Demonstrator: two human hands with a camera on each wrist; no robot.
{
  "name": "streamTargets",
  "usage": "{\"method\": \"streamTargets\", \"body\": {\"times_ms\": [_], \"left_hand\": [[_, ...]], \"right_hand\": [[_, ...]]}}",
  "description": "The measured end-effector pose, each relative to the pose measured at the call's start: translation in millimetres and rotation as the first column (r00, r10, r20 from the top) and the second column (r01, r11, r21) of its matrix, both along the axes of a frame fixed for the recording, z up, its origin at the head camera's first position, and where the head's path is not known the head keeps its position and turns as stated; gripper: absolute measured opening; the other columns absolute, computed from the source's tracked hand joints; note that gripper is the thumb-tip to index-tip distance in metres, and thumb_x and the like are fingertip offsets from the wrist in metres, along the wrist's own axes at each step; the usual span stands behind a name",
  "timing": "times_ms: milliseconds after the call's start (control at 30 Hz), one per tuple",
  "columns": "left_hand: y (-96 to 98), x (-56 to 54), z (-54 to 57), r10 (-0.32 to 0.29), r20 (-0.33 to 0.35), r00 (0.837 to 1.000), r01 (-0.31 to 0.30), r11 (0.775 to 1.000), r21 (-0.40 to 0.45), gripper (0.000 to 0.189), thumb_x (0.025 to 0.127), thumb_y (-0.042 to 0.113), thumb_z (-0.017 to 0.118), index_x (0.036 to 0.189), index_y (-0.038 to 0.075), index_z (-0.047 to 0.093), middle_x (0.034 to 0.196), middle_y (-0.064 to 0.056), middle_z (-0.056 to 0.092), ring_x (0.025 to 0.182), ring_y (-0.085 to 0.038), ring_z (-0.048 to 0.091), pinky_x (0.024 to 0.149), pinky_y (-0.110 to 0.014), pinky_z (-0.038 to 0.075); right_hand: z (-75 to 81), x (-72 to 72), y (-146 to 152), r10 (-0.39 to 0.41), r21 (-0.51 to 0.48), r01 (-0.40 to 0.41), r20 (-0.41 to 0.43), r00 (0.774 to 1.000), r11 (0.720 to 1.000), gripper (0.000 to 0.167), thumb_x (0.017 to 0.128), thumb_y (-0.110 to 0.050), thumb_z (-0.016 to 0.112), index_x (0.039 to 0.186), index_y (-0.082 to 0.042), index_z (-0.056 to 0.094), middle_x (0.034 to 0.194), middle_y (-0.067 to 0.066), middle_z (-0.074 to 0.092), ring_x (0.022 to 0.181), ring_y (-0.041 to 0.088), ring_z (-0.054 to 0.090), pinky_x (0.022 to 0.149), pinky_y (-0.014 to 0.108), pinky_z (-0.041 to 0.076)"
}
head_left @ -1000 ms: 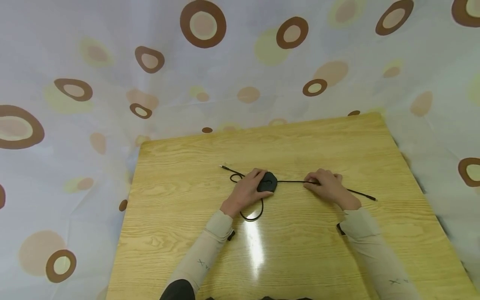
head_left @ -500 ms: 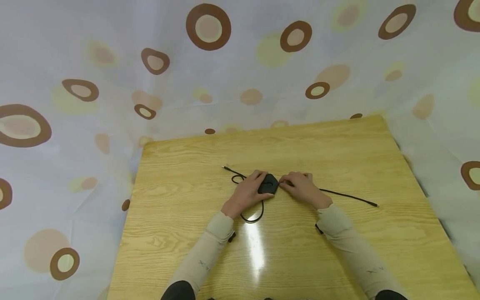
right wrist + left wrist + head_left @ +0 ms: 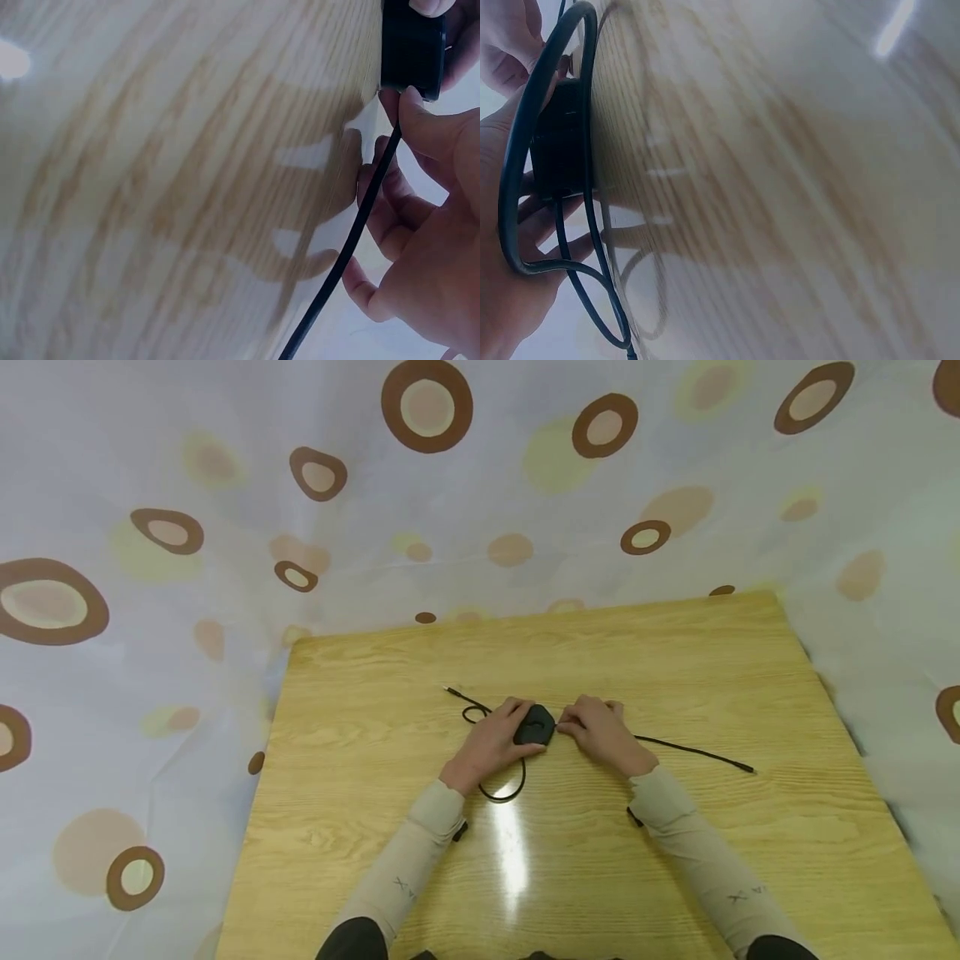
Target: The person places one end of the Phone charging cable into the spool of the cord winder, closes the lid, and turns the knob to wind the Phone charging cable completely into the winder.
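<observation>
A small black many-sided box [image 3: 537, 727] lies on the table, a groove showing on its top. My left hand [image 3: 489, 745] grips its left side, thumb at the near edge and fingers over the far edge. At the box's right side, my right hand [image 3: 602, 732] pinches a black cable [image 3: 337, 270] between thumb and fingertips, right where it meets the box. Whether its end sits inside the box is hidden by the fingertips. The cable's free part runs right to a plug [image 3: 743, 767]. In the left wrist view, a looped cable [image 3: 514, 172] passes in front of the box.
Past my left hand, a second plug [image 3: 453, 692] lies on the wooden table [image 3: 375, 860] beside a small cable loop [image 3: 472, 713]. A larger loop [image 3: 501, 799] curves out on the near side. Behind the table hangs a patterned cloth [image 3: 465, 493].
My right hand has moved left along the cable up to the box's side and stays there in the last half second. My left hand keeps its grip on the box.
</observation>
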State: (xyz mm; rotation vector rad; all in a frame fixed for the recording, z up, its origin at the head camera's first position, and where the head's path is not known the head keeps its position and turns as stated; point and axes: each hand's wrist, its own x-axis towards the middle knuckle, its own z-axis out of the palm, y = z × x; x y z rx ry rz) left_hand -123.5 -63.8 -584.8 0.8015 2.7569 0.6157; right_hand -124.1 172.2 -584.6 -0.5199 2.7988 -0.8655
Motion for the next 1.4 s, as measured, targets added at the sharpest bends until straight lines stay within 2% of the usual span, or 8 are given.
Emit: {"method": "streamTargets", "body": {"times_ms": [200,300,400,467,600,800,967,1400], "left_hand": [[0.6,0.3,1.3,-0.008,0.000,1.000,0.008,1.000,0.016,0.082,0.099,0.052,0.071,0.162,0.009,0.041,0.156,-0.009,0.051,0.142,-0.026,0.058,0.113,-0.043,0.052],[0.4,0.7,1.8,-0.001,0.013,1.000,0.001,1.000,0.024,0.082,0.099,0.051,0.071,0.162,0.009,0.041,0.157,-0.008,0.050,0.143,-0.026,0.057,0.115,-0.043,0.051],[-0.3,1.2,2.3,0.006,0.021,1.000,-0.006,1.000,0.024,0.082,0.099,0.051,0.071,0.163,0.009,0.040,0.158,-0.008,0.050,0.144,-0.025,0.056,0.116,-0.043,0.051],[-0.1,1.0,2.6,0.006,0.021,1.000,-0.007,1.000,0.022,0.082,0.100,0.051,0.071,0.163,0.010,0.040,0.158,-0.008,0.050,0.144,-0.025,0.056,0.116,-0.043,0.050],[0.0,0.9,2.2,0.004,0.015,1.000,-0.004,1.000,0.020,0.082,0.100,0.051,0.070,0.163,0.010,0.040,0.158,-0.008,0.050,0.143,-0.025,0.056,0.116,-0.043,0.050],[0.2,0.7,0.9,0.004,0.009,1.000,-0.004,1.000,0.021,0.081,0.100,0.052,0.070,0.163,0.010,0.040,0.157,-0.008,0.050,0.143,-0.025,0.056,0.115,-0.043,0.051],[0.6,1.2,1.8,0.014,0.020,1.000,-0.014,1.000,0.026,0.081,0.100,0.051,0.070,0.163,0.011,0.040,0.158,-0.008,0.050,0.144,-0.025,0.055,0.115,-0.044,0.051],[0.0,1.1,2.2,0.016,0.020,1.000,-0.016,1.000,0.026,0.082,0.099,0.051,0.071,0.163,0.011,0.041,0.158,-0.008,0.050,0.143,-0.026,0.056,0.114,-0.046,0.052]], "right_hand": [[1.1,-1.8,5,0.002,-0.026,-0.002,0.025,1.000,1.000,0.014,0.103,-0.022,0.069,0.096,-0.013,0.077,0.095,0.006,0.070,0.093,0.030,0.064,0.109,0.071,0.029],[2.5,-2.4,8,0.012,-0.040,-0.011,0.023,1.000,0.999,0.013,0.103,-0.019,0.069,0.097,-0.011,0.077,0.097,0.008,0.074,0.093,0.030,0.067,0.109,0.068,0.037],[3.2,-2.8,12,0.022,-0.059,-0.020,0.034,0.999,0.998,0.013,0.103,-0.016,0.069,0.097,-0.008,0.077,0.097,0.010,0.075,0.087,0.026,0.067,0.095,0.056,0.051],[4.9,-2.9,15,0.017,-0.073,-0.013,0.060,0.998,0.997,0.014,0.103,-0.015,0.068,0.097,-0.007,0.077,0.096,0.011,0.074,0.083,0.022,0.065,0.083,0.047,0.053],[7.4,-1.9,20,0.011,-0.083,-0.002,0.107,0.994,0.997,0.014,0.105,-0.016,0.067,0.099,-0.007,0.076,0.097,0.011,0.072,0.083,0.019,0.064,0.080,0.042,0.052],[6.4,-2.7,28,0.019,-0.103,-0.007,0.117,0.993,0.995,0.013,0.105,-0.015,0.067,0.102,-0.005,0.075,0.101,0.013,0.071,0.090,0.025,0.067,0.086,0.051,0.055],[2.0,-4.7,35,0.023,-0.109,-0.008,0.132,0.991,0.994,0.014,0.106,-0.015,0.065,0.104,-0.004,0.073,0.106,0.015,0.070,0.094,0.028,0.066,0.088,0.051,0.054],[-0.8,-3.7,51,0.024,-0.141,-0.002,0.153,0.988,0.990,0.014,0.106,-0.013,0.063,0.101,-0.003,0.072,0.098,0.012,0.063,0.085,0.017,0.055,0.078,0.033,0.046]]}}
